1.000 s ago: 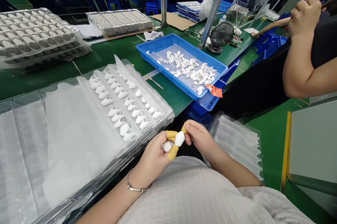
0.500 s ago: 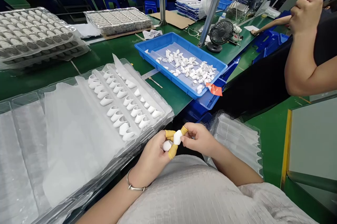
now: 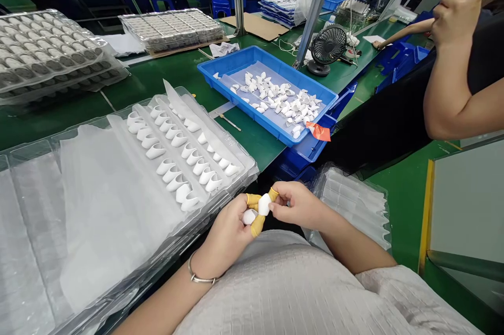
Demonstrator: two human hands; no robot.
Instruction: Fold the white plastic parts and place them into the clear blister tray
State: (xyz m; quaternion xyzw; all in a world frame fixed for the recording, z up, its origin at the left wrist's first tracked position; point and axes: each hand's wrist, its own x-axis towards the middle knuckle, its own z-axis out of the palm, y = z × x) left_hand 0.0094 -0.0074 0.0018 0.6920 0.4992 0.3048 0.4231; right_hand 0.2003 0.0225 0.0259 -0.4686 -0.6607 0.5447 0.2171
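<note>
Your left hand (image 3: 230, 227) and right hand (image 3: 297, 206) meet just above your lap, in front of the bench edge. The right fingertips are pinched on a small white moulded plastic piece (image 3: 264, 203), and the left thumb and forefinger are closed on a second white piece (image 3: 249, 216) touching it. Both pieces look light, rigid, glossy and thin-walled, so they are probably slippery and easy to crush. Grip them by the rounded outer sides, not the open rim. Your yellow rubber finger cots (image 3: 255, 226) should add friction. Beside your left hand, the clear ribbed blister tray (image 3: 236, 154) holds rows of the same curved shells. The blue plastic bin (image 3: 244, 59) beyond it holds loose ones.
</note>
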